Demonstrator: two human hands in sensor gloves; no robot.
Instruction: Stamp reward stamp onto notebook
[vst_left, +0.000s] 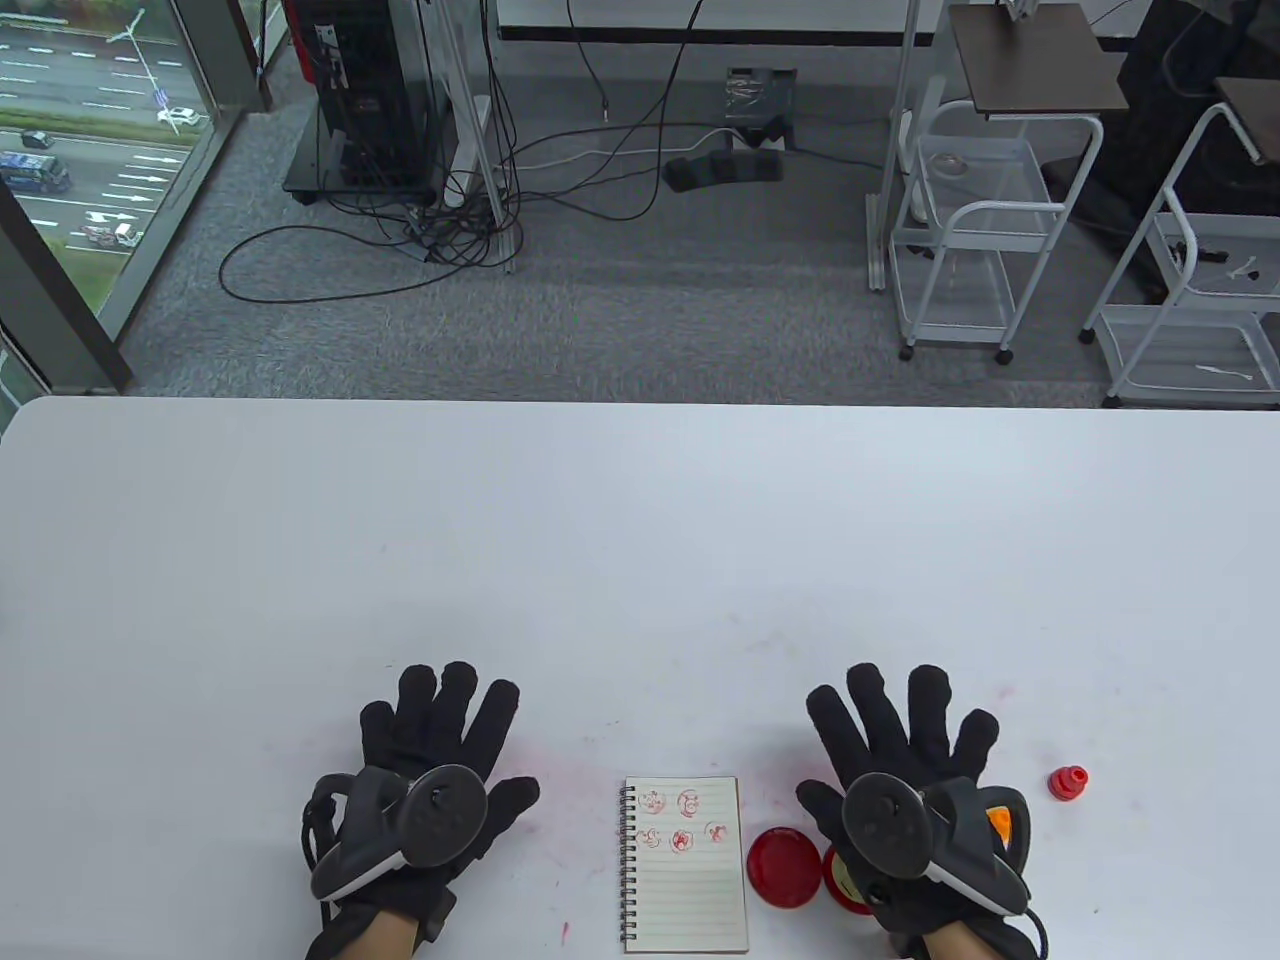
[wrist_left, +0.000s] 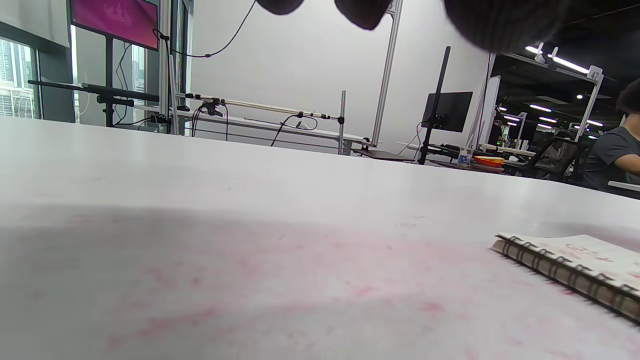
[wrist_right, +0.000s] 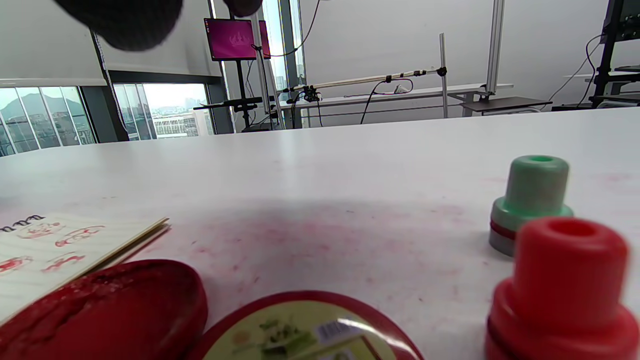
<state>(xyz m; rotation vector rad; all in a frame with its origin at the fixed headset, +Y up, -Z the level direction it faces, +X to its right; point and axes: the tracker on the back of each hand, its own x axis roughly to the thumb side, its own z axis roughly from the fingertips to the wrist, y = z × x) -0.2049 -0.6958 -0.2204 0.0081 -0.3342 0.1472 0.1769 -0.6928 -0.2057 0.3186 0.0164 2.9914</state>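
- We are resting our left hand (vst_left: 435, 765) flat on the white table (vst_left: 640, 520), fingers spread and straight, gripping nothing; its fingertips (wrist_left: 362, 10) are hanging into the top of the left wrist view.
- We are laying our right hand (vst_left: 905, 770) flat too, fingers splayed toward twelve o'clock and holding nothing.
- The spiral notebook (vst_left: 685, 865) is lying open between our hands, at three o'clock from the left hand and apart from it; five red stamp marks are showing on its upper lines.
- A red ink pad (vst_left: 785, 868) is sitting just beside the notebook at its three o'clock; a second red round piece with a yellow label (wrist_right: 305, 330) is sitting partly under our right palm, just beside the pad, and we cannot tell whether they are touching.
- A red stamp (vst_left: 1068, 783) is standing upright at three o'clock from our right hand, apart from it.
- In the right wrist view a green stamp (wrist_right: 531, 202) is standing upright just beyond the red one; the table view is not showing it.
- Pink ink smudges are marking the tabletop around the notebook.
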